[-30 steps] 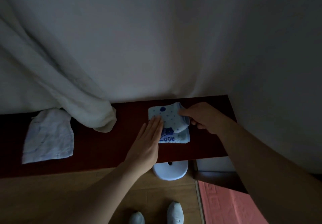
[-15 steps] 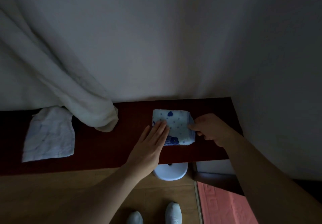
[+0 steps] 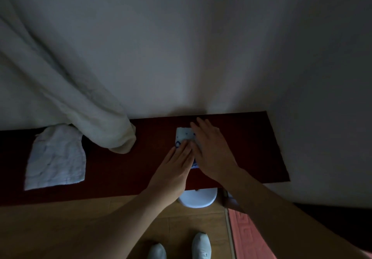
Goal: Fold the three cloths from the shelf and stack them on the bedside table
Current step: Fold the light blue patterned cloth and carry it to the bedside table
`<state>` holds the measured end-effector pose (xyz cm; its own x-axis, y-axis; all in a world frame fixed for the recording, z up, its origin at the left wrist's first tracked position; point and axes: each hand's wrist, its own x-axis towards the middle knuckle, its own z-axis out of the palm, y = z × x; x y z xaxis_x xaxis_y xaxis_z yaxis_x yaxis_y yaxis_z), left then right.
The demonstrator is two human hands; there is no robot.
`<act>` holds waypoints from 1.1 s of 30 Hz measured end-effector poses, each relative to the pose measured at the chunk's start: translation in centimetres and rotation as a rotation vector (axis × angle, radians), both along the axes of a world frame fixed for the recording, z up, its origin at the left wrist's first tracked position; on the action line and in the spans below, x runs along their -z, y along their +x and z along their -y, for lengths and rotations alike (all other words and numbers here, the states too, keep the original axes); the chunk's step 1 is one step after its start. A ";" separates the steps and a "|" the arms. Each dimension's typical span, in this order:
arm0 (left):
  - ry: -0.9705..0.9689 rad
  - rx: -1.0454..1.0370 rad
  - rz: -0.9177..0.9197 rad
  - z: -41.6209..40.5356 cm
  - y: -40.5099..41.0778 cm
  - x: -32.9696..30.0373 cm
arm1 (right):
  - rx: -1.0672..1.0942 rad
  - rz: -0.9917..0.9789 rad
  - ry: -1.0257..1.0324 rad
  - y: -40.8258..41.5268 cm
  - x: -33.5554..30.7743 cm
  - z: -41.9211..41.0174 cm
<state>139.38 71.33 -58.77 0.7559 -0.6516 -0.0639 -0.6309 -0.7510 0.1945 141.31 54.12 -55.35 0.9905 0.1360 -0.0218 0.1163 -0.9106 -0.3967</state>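
Dark red shelf (image 3: pixel 241 148): two cloths. Dotted blue cloth (image 3: pixel 184 135), folded, under left hand (image 3: pixel 175 164) and right hand (image 3: pixel 213 150), both flat-fingered, pressing. White cloth (image 3: pixel 56 158), far left.

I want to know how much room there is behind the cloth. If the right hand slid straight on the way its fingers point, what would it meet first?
The right hand lies flat on the spotted cloth, fingers pointing up-left toward the wall. Past the fingertips only bare shelf shows, so it would probably meet the wall first; depth is hard to judge.

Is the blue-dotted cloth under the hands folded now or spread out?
Folded: the dotted cloth shows as a small compact rectangle, with the left hand and right hand flat on it.
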 end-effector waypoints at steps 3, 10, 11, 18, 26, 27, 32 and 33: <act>-0.001 0.012 -0.002 -0.3 0.2 -0.1 | 0.010 -0.075 -0.175 -0.4 2.1 0.7; 0.009 0.084 -0.034 -0.9 0.9 -0.9 | 0.010 -0.082 -0.249 -1.5 2.8 1.5; 0.004 0.085 -0.057 -1.0 1.1 -1.4 | 0.012 -0.081 -0.253 -1.5 2.8 1.5; -0.065 -0.066 0.033 0.9 3.5 -3.5 | -0.001 -0.118 -0.247 -1.5 3.0 1.4; 0.033 -0.111 -0.042 1.9 3.6 -0.1 | 0.017 -0.084 -0.205 -1.5 3.3 1.4; 0.040 -0.107 -0.039 1.8 3.6 0.0 | 0.022 -0.085 -0.202 -1.6 3.4 1.4; 0.116 -0.098 -0.077 2.0 4.1 -0.6 | 0.023 -0.103 -0.237 -1.3 3.2 1.5; 0.117 -0.096 -0.088 2.2 4.3 -1.1 | 0.013 -0.109 -0.250 -1.1 2.8 1.4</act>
<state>143.68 69.16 -57.71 0.8024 -0.5610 -0.2035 -0.5397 -0.8277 0.1538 140.18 52.69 -58.19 0.9821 0.1000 -0.1598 0.0726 -0.9830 -0.1689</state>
